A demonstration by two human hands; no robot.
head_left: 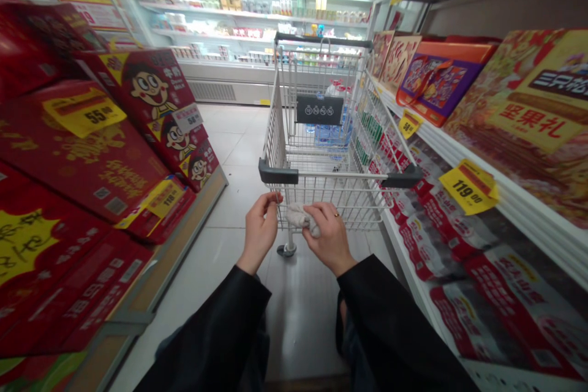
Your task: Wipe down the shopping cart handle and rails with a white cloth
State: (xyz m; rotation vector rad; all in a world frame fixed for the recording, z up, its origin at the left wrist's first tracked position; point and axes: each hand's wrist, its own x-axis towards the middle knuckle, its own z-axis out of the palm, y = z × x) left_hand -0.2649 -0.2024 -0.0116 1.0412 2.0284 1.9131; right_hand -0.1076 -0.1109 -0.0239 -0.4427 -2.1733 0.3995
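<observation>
A wire shopping cart (pixel 316 153) stands directly ahead of me, its near side at my hands and its dark handle at the far end. My right hand (pixel 329 239) pinches a crumpled whitish cloth (pixel 301 218) against the cart's near wires. My left hand (pixel 260 231) is beside the cloth, with its fingers curled together at the cart's near corner. Several bottled-water packs (pixel 331 128) sit inside the cart, partly hidden by wires and a black plastic sign (pixel 320 109). Dark sleeves cover both my forearms.
Red snack cartons (pixel 87 153) with yellow price tags are stacked on the left. Gift boxes (pixel 519 104) and red-printed packs (pixel 478 275) fill white shelving on the right. A tiled floor (pixel 294 318) runs between them toward a refrigerated display (pixel 248 6).
</observation>
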